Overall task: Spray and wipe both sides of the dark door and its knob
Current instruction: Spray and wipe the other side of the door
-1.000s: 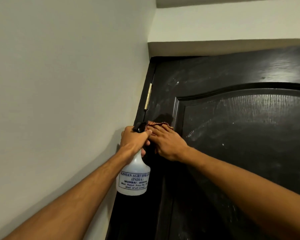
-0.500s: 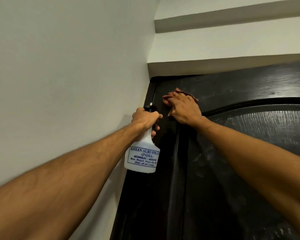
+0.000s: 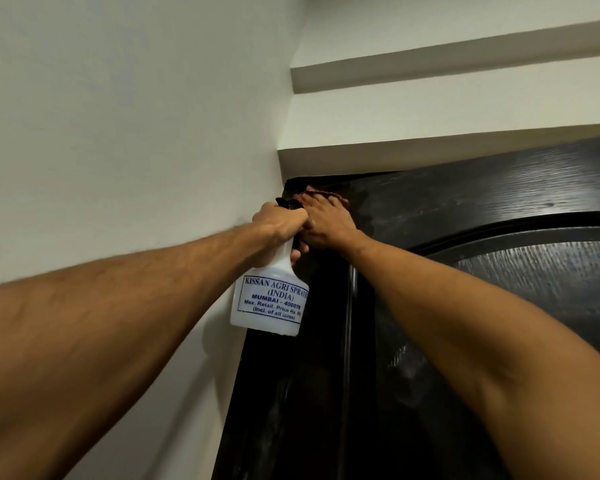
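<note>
The dark wooden door [image 3: 482,209] fills the right half of the view, its arched panel glossy with streaks. My right hand [image 3: 326,225] presses a reddish-brown cloth [image 3: 321,195] flat against the door's top left corner, fingers spread. My left hand [image 3: 279,225] grips the neck of a white spray bottle [image 3: 269,303] with a black nozzle and a blue-printed label, right beside the door's left edge and touching my right hand. The knob is out of view.
A pale wall [image 3: 118,133] runs along the left up to the door frame. A white lintel [image 3: 430,147] overhangs the door top, with another ledge [image 3: 430,64] above it.
My right hand with the cloth slid up from mid-door to the top rail, then left into the top corner. The left hand lifted the bottle up alongside.
</note>
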Tool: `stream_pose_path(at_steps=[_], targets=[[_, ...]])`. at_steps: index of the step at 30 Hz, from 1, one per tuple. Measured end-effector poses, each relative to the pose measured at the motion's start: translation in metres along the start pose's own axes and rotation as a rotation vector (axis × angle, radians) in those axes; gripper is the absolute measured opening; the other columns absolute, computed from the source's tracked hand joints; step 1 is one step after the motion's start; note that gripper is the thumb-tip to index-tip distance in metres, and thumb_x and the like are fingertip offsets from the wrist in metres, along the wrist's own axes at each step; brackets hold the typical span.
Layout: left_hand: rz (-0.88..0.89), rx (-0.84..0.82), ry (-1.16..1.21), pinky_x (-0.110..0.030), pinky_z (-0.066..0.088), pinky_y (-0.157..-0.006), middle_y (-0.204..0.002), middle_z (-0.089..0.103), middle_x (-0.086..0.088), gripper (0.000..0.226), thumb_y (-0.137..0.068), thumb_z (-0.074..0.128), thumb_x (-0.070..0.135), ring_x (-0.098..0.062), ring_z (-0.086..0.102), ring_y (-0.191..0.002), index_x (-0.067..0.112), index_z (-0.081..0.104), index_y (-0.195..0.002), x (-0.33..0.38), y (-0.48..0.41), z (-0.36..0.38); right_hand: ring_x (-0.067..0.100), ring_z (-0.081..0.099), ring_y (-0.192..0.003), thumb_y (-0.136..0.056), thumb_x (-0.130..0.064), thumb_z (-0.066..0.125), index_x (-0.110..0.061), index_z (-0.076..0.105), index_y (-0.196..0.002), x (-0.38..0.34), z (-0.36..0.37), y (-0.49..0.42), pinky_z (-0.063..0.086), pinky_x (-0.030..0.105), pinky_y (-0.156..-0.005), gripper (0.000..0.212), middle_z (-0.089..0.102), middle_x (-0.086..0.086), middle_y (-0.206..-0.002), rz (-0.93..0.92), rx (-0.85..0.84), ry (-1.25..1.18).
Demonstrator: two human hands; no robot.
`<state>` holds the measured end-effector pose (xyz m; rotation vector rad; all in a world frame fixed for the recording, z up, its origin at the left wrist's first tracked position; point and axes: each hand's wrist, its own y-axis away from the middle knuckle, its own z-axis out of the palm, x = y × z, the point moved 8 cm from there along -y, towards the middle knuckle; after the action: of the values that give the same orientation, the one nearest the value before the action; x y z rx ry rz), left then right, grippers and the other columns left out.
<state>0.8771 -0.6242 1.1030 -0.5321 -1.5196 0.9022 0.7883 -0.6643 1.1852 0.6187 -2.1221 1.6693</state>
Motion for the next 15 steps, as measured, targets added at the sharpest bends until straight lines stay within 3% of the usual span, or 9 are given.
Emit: stream_pose_path(at_steps=[3, 7, 9, 13, 15], targets=[[0.014, -0.016, -0.035, -0.037, 0.063, -0.068, -0.092, 0.078, -0.017, 0.021, -0.093, 0.074, 0.021, -0.034, 0.079, -0.088, 0.004, 0.073, -0.105, -0.004, -0.004, 0.004, 0.025, 0.034, -0.148, -0.092, -0.053, 0.060, -0.029, 0.047, -0.150, 0.048, -0.026, 0.000, 0.028, 0.049, -0.121, 0.065, 0.041, 0.000, -0.160, 0.106, 0.072, -0.023], [0.002, -0.046, -0.087, -0.030, 0.049, -0.050, -0.086, 0.076, -0.016, 0.020, -0.097, 0.071, 0.026, -0.022, 0.063, -0.055, 0.006, 0.072, -0.097, -0.005, 0.004, 0.006, 0.031, 0.038, -0.144, -0.091, -0.050, 0.062, -0.026, 0.050, -0.145, 0.124, -0.057, 0.038, 0.028, 0.052, -0.120, 0.061, 0.045, 0.006, -0.155, 0.352, 0.169, 0.064], [-0.005, -0.043, -0.082, -0.027, 0.047, -0.045, -0.082, 0.076, -0.016, 0.020, -0.096, 0.073, 0.025, -0.018, 0.058, -0.044, 0.006, 0.071, -0.091, -0.003, 0.006, 0.008, 0.032, 0.034, -0.145, -0.092, -0.044, 0.062, -0.023, 0.049, -0.145, 0.113, -0.053, 0.053, 0.027, 0.052, -0.120, 0.059, 0.040, 0.007, -0.158, 0.309, 0.153, 0.072], [0.014, -0.040, -0.035, -0.024, 0.045, -0.041, -0.082, 0.076, -0.018, 0.019, -0.094, 0.074, 0.025, -0.015, 0.055, -0.034, 0.006, 0.071, -0.090, 0.012, 0.008, 0.027, 0.020, 0.018, -0.156, -0.097, -0.038, 0.056, -0.030, 0.038, -0.156, 0.071, -0.038, 0.072, 0.017, 0.048, -0.125, 0.063, 0.026, -0.003, -0.168, 0.023, 0.047, 0.032], [0.009, -0.049, -0.022, -0.024, 0.045, -0.041, -0.082, 0.076, -0.018, 0.020, -0.094, 0.073, 0.025, -0.015, 0.055, -0.036, 0.005, 0.071, -0.091, 0.015, 0.011, 0.038, 0.019, 0.018, -0.156, -0.098, -0.041, 0.054, -0.033, 0.038, -0.157, 0.091, -0.049, 0.081, 0.017, 0.049, -0.126, 0.062, 0.027, -0.004, -0.168, 0.029, 0.060, 0.047]])
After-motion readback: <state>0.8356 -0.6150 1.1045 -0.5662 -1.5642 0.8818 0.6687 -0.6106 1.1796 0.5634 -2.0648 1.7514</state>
